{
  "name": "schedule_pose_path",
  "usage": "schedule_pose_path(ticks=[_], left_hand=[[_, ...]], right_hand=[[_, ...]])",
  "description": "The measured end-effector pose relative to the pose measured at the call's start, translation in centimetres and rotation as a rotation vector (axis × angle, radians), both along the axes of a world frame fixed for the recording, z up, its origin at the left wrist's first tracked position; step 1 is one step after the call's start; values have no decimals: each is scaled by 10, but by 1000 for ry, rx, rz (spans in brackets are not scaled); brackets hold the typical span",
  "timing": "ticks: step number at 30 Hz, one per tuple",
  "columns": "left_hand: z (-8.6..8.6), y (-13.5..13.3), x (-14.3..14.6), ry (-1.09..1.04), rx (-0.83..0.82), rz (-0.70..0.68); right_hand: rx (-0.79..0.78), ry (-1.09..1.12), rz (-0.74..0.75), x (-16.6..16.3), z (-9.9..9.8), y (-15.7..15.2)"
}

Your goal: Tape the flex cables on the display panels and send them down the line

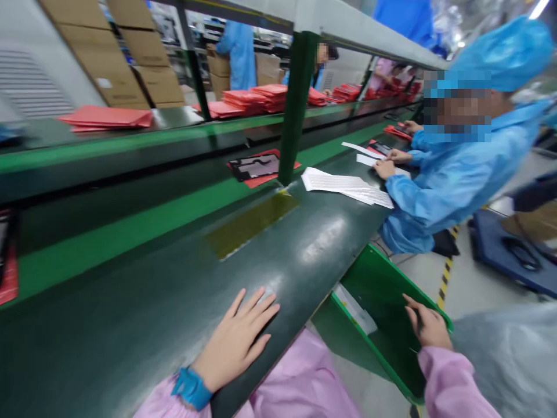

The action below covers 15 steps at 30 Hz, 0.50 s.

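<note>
My left hand (237, 337) lies flat on the dark green workbench (143, 313), fingers spread, holding nothing; a blue strap circles its wrist. My right hand (429, 326) reaches down into a green plastic bin (383, 290) beside the bench, fingers curled at the bin's edge. Whether anything is in it is hidden. White sheets (354, 310) lie at the bin's inner wall. Both my sleeves are pink.
A co-worker in a blue gown (452, 174) leans over white sheets (346, 187) farther along the bench. A green post (296, 104) stands on the bench. A black part on a red tray (256, 167) rides the belt. Red trays (108, 118) and cardboard boxes (130, 52) lie beyond.
</note>
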<state>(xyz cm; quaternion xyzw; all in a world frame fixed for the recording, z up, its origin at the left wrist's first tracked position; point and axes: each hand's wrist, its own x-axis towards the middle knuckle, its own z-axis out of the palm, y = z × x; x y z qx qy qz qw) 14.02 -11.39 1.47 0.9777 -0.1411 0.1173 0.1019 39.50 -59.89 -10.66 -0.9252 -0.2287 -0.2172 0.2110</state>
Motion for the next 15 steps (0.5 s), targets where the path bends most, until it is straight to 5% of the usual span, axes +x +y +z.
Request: schedule_pose_path(ticks=[4,8,12,15], left_hand=[[6,17,12,-36,-41,236],[6,53,39,-44,-31,424],[-6,65,48,-12,-59,431],[-16,53,32,2,-90,388]], right_hand=[[37,-44,148,7,30,31],[132,-60,439,-13,85,100],[237,-44,734,-48,141,172],[315,3,907,-67,161,207]])
